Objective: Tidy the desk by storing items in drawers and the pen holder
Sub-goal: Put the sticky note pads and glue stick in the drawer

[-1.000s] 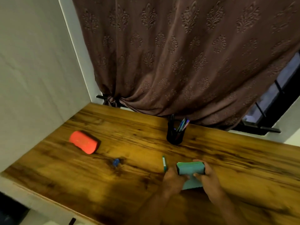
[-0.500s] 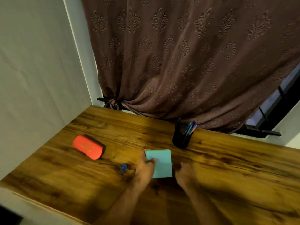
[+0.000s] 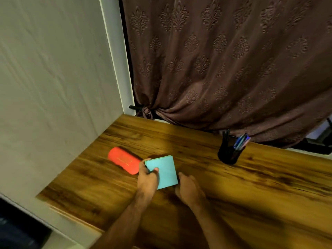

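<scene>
Gripping the teal notepad (image 3: 164,170), left hand (image 3: 147,178) over desk (image 3: 251,186).

Red case (image 3: 124,160) blocks left; pen holder (image 3: 229,155) far right.

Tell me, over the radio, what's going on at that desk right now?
Left hand grips teal notepad, thumb on top. Right hand open, empty, beside it. Red case close on the pad's left. Pen holder stands apart.
</scene>
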